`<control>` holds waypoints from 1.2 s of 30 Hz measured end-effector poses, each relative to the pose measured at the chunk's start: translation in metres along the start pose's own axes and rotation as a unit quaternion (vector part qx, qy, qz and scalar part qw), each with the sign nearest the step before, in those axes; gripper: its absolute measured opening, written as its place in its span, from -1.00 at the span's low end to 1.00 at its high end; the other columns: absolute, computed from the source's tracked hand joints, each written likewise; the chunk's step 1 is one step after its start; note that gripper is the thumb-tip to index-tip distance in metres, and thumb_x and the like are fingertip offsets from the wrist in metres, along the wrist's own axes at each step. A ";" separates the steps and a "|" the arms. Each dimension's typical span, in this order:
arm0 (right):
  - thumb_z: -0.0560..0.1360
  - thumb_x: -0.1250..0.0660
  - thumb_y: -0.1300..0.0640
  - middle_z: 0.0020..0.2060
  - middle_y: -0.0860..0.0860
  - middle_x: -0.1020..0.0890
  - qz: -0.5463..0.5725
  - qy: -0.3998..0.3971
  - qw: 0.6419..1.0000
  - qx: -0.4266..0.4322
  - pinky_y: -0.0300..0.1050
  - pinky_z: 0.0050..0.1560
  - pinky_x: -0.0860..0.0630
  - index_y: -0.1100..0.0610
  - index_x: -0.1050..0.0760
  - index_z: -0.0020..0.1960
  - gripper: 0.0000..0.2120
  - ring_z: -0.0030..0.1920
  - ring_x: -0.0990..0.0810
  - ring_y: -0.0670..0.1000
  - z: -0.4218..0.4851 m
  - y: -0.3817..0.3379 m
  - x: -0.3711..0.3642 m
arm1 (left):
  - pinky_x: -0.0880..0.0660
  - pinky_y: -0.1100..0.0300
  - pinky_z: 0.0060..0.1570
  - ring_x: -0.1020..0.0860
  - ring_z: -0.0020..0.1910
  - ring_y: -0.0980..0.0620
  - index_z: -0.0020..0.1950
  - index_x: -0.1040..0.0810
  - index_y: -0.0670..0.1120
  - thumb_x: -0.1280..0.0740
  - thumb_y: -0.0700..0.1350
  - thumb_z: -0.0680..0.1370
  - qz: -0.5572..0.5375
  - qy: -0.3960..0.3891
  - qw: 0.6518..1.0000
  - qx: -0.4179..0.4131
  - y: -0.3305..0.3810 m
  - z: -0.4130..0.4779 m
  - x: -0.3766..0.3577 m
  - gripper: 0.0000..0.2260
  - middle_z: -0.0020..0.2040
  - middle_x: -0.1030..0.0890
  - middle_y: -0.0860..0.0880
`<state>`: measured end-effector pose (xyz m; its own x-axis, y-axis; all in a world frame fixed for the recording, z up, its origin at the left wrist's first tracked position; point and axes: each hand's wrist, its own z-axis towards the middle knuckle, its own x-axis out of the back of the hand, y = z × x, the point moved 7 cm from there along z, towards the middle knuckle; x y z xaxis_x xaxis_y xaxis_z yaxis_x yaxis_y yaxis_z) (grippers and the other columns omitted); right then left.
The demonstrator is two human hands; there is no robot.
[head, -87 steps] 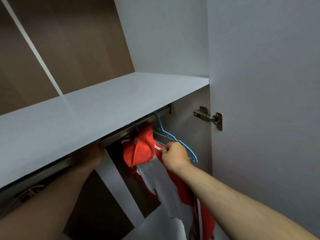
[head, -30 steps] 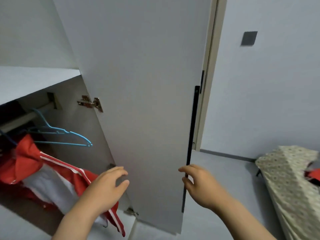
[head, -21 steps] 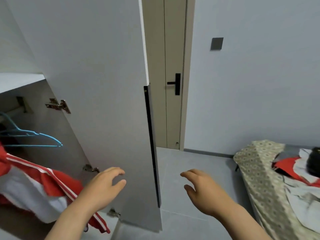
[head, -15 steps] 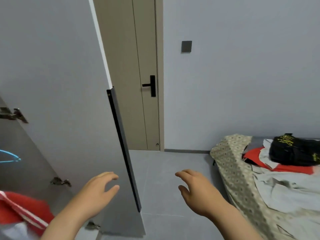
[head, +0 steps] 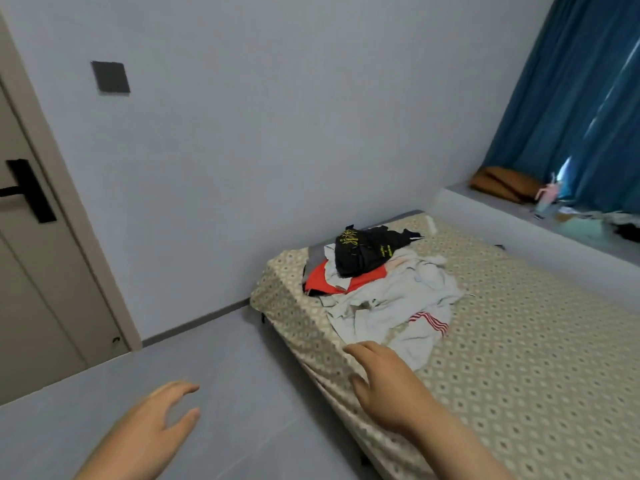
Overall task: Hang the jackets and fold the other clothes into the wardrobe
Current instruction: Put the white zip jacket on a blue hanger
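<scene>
A heap of clothes lies at the near end of the bed (head: 519, 358): a black garment with yellow print (head: 367, 251) on top, a red garment (head: 325, 280) under it, and a pale crumpled garment with red stripes (head: 398, 306) spread toward me. My right hand (head: 384, 382) hovers over the bed's near corner, just short of the pale garment, fingers relaxed and holding nothing. My left hand (head: 156, 420) hangs over the grey floor, fingers loosely spread and empty. The wardrobe is out of view.
A beige door with a black handle (head: 31, 190) stands at the left. A grey wall switch (head: 110, 77) is above. Blue curtains (head: 581, 98) hang at the right over a window ledge (head: 519, 216) with a brown cushion and small items.
My view has swung right from the wardrobe and its hung red jacket, past the door, to the bed. Both hands let go and now float empty in front of me.
</scene>
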<state>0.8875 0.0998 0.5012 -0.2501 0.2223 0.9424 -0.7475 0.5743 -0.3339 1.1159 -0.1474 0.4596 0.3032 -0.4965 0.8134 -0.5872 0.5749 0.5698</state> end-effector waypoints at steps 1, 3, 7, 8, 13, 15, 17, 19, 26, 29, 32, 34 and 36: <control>0.58 -0.19 0.03 0.35 -0.05 -0.45 -0.001 0.004 1.000 -0.020 -0.12 0.33 -0.34 -0.03 -0.33 0.47 -0.55 0.34 -0.39 0.02 -0.004 0.010 0.002 | -0.28 0.29 0.12 -0.40 0.17 0.23 0.19 -0.41 0.27 -0.34 0.07 0.56 0.001 -0.015 1.000 -0.017 0.009 0.012 -0.009 -0.76 0.33 -0.43 0.19; 0.59 -0.19 0.03 0.37 -0.06 -0.43 0.001 0.006 0.998 -0.056 -0.12 0.35 -0.32 -0.03 -0.31 0.49 -0.54 0.36 -0.37 0.01 -0.014 0.030 0.003 | -0.29 0.28 0.19 -0.42 0.27 0.19 0.23 -0.44 0.24 -0.34 0.06 0.57 0.004 -0.044 0.998 -0.047 0.027 0.033 -0.027 -0.75 0.32 -0.44 0.18; 0.61 -0.18 0.02 0.40 -0.09 -0.41 0.014 0.018 0.992 -0.125 -0.18 0.37 -0.27 -0.04 -0.28 0.51 -0.53 0.39 -0.35 -0.02 -0.033 0.072 0.004 | -0.29 0.25 0.26 -0.43 0.31 0.12 0.30 -0.46 0.16 -0.37 0.03 0.56 0.009 -0.089 0.991 -0.100 0.067 0.068 -0.056 -0.68 0.36 -0.47 0.11; 0.61 -0.18 0.02 0.40 -0.09 -0.40 0.021 0.019 0.989 -0.144 -0.18 0.37 -0.27 -0.04 -0.28 0.51 -0.53 0.39 -0.34 -0.03 -0.037 0.084 0.004 | -0.29 0.24 0.28 -0.44 0.32 0.11 0.33 -0.46 0.14 -0.37 0.02 0.56 0.015 -0.105 0.988 -0.113 0.077 0.076 -0.065 -0.66 0.36 -0.48 0.09; 0.62 -0.19 0.00 0.41 -0.12 -0.40 0.057 0.027 0.976 -0.210 -0.19 0.40 -0.27 -0.06 -0.29 0.51 -0.54 0.40 -0.34 -0.06 -0.041 0.140 -0.002 | -0.29 0.21 0.32 -0.45 0.32 0.09 0.36 -0.45 0.11 -0.36 0.01 0.57 0.025 -0.147 0.977 -0.149 0.119 0.116 -0.100 -0.64 0.36 -0.48 0.07; 0.62 -0.19 0.00 0.41 -0.14 -0.40 0.069 0.030 0.972 -0.221 -0.20 0.39 -0.27 -0.07 -0.28 0.51 -0.54 0.40 -0.34 -0.08 -0.033 0.162 -0.005 | -0.27 0.23 0.34 -0.41 0.36 0.12 0.38 -0.43 0.13 -0.34 0.03 0.58 0.036 -0.155 0.975 -0.154 0.134 0.136 -0.110 -0.64 0.38 -0.45 0.10; 0.62 -0.18 0.00 0.42 -0.15 -0.38 0.085 0.035 0.969 -0.227 -0.21 0.40 -0.25 -0.07 -0.27 0.51 -0.54 0.41 -0.32 -0.10 -0.017 0.184 -0.006 | -0.27 0.25 0.33 -0.39 0.37 0.14 0.39 -0.41 0.15 -0.33 0.04 0.58 0.050 -0.156 0.973 -0.161 0.149 0.156 -0.117 -0.63 0.38 -0.44 0.13; 0.63 -0.18 0.01 0.44 -0.15 -0.37 0.099 0.042 0.968 -0.226 -0.22 0.41 -0.23 -0.06 -0.26 0.52 -0.54 0.44 -0.30 -0.10 0.002 0.204 -0.003 | -0.27 0.28 0.32 -0.38 0.37 0.16 0.40 -0.40 0.14 -0.32 0.04 0.59 0.065 -0.149 0.972 -0.169 0.166 0.177 -0.120 -0.63 0.39 -0.43 0.14; 0.62 -0.18 0.00 0.43 -0.16 -0.38 0.100 0.039 0.968 -0.228 -0.20 0.40 -0.26 -0.07 -0.28 0.51 -0.55 0.43 -0.32 -0.09 0.057 0.278 0.024 | -0.29 0.29 0.33 -0.39 0.38 0.17 0.44 -0.38 0.12 -0.28 0.05 0.60 0.114 -0.117 0.973 -0.164 0.218 0.252 -0.120 -0.60 0.43 -0.41 0.16; 0.62 -0.19 0.01 0.43 -0.15 -0.38 0.103 0.048 0.964 -0.239 -0.16 0.41 -0.28 -0.06 -0.28 0.51 -0.54 0.44 -0.32 -0.07 0.073 0.308 0.038 | -0.26 0.27 0.35 -0.37 0.41 0.16 0.45 -0.39 0.09 -0.28 0.04 0.60 0.105 -0.118 0.973 -0.169 0.240 0.278 -0.134 -0.59 0.43 -0.42 0.14; 0.62 -0.20 0.02 0.43 -0.15 -0.39 0.112 0.059 0.961 -0.246 -0.16 0.41 -0.29 -0.05 -0.28 0.51 -0.54 0.43 -0.33 -0.08 0.086 0.326 0.046 | -0.31 0.29 0.28 -0.42 0.33 0.18 0.45 -0.39 0.13 -0.29 0.06 0.59 0.098 -0.130 0.970 -0.178 0.261 0.300 -0.144 -0.59 0.42 -0.43 0.17; 0.62 -0.20 0.02 0.43 -0.16 -0.38 0.118 0.060 0.959 -0.249 -0.19 0.41 -0.27 -0.06 -0.28 0.51 -0.54 0.43 -0.32 -0.10 0.094 0.335 0.049 | -0.32 0.31 0.26 -0.43 0.31 0.20 0.44 -0.39 0.15 -0.28 0.08 0.59 0.103 -0.134 0.968 -0.188 0.272 0.317 -0.148 -0.59 0.41 -0.43 0.19; 0.62 -0.20 0.01 0.44 -0.16 -0.38 0.119 0.061 0.957 -0.257 -0.20 0.41 -0.26 -0.06 -0.28 0.51 -0.54 0.44 -0.32 -0.11 0.103 0.346 0.051 | -0.32 0.25 0.32 -0.41 0.35 0.18 0.44 -0.39 0.16 -0.28 0.08 0.59 0.101 -0.135 0.967 -0.193 0.281 0.338 -0.151 -0.60 0.41 -0.43 0.18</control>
<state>0.5523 0.2287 0.4362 -0.2791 0.4674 0.8389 -0.2682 0.8009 -0.5354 0.6516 -0.1313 0.4574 -0.0252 -0.4709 0.8818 -0.2748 0.8514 0.4468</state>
